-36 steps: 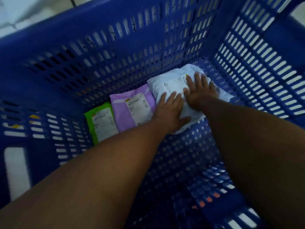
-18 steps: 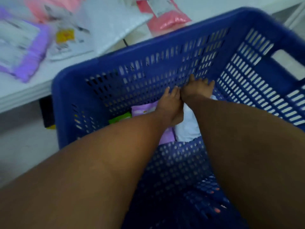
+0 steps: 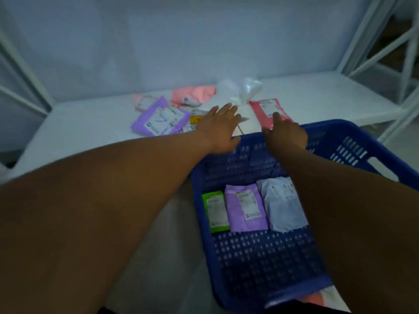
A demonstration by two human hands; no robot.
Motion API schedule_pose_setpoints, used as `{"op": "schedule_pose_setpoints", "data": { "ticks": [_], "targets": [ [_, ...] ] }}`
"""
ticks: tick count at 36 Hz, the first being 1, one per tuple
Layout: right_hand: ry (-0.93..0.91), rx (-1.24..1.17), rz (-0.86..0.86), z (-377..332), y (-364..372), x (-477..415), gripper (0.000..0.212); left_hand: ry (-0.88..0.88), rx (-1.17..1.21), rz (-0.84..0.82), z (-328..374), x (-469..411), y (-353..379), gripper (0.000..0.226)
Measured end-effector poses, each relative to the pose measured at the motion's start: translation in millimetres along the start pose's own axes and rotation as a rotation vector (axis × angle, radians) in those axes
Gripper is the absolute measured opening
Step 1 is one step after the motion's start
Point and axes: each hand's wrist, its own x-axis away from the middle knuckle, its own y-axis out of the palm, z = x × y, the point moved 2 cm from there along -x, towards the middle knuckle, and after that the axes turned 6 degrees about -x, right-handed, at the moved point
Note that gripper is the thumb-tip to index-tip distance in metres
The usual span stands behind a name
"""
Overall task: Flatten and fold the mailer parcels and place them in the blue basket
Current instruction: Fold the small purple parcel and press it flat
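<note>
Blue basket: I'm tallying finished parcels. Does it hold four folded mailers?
No, the blue basket holds three, side by side: a green mailer, a purple mailer and a white mailer.

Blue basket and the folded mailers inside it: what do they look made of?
Blue basket: probably rigid matte moulded plastic, judging by its slotted walls. Green mailer, purple mailer and white mailer: seemingly thin plastic film, soft creases showing; their labels look like paper.

Head view, sole camera — worn on the head, facing forward and down; basket close at lower right of the frame, table farther off across the middle.
</note>
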Motion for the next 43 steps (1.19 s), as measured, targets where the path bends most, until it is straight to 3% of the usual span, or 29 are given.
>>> {"op": "schedule_pose_setpoints", "data": {
  "ticks": [11,20,23,27,34,39,43],
  "targets": [
    [-0.312,0.027,-0.034,-150.1,-19.2,22.5,0.045,-0.213,0.033,0.013,-109.1,83.9,-22.1,0.07],
    [-0.383,-0.108,-0.131,-222.4,25.8,11.1,0.047,-0.377,0.057,-0.056,-170.1,118.4,38.3,0.056],
    [-0.387,-0.222,-0.124,-243.8,41.7,1.4,0.049,-0.408,0.026,-0.072,-189.7,122.9,62.0,0.063],
    [-0.27,-0.343,-0.087,-269.3,61.5,-13.3,0.055,-0.29,-0.025,-0.051,-203.7,115.0,88.8,0.075],
    [0.134,-0.537,-0.054,-284.6,89.1,-32.2,0.064,-0.459,0.355,0.065,-220.4,89.6,93.6,0.063],
    [0.263,-0.724,-0.128,-291.3,102.9,-39.7,0.065,-0.546,0.614,0.044,-224.8,81.2,103.5,0.043],
    [0.286,-0.839,-0.07,-306.2,108.7,-33.7,0.06,-0.693,0.676,0.076,-237.9,90.1,100.7,0.048]
  ]
}}
